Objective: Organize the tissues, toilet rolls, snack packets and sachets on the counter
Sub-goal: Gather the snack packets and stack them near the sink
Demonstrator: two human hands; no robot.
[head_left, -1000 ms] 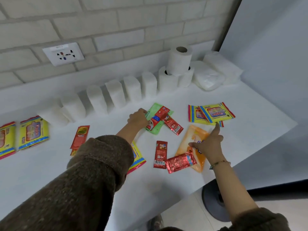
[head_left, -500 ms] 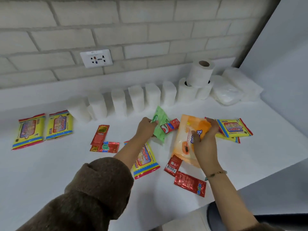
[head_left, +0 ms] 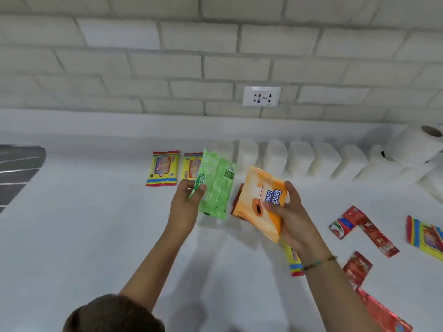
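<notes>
My left hand (head_left: 185,202) grips a green wipes packet (head_left: 217,185) and holds it above the white counter (head_left: 96,236). Beside it, my right hand (head_left: 291,216) grips an orange wipes packet (head_left: 260,202), also lifted. Two yellow snack packets (head_left: 164,168) lie flat behind the green packet. A row of white tissue packs (head_left: 299,159) stands along the back wall, ending at stacked toilet rolls (head_left: 417,147) on the right. Red sachets (head_left: 364,226) lie scattered at the right, and another yellow snack packet (head_left: 293,259) shows under my right wrist.
A wall socket (head_left: 261,96) sits in the brick wall above the counter. A dark grey surface (head_left: 16,168) borders the counter's far left. A further yellow snack packet (head_left: 426,236) lies at the right edge of view.
Both hands have lifted their packets off the counter and carried them leftward. The view has swung left, so the rolls and sachets now sit at the right.
</notes>
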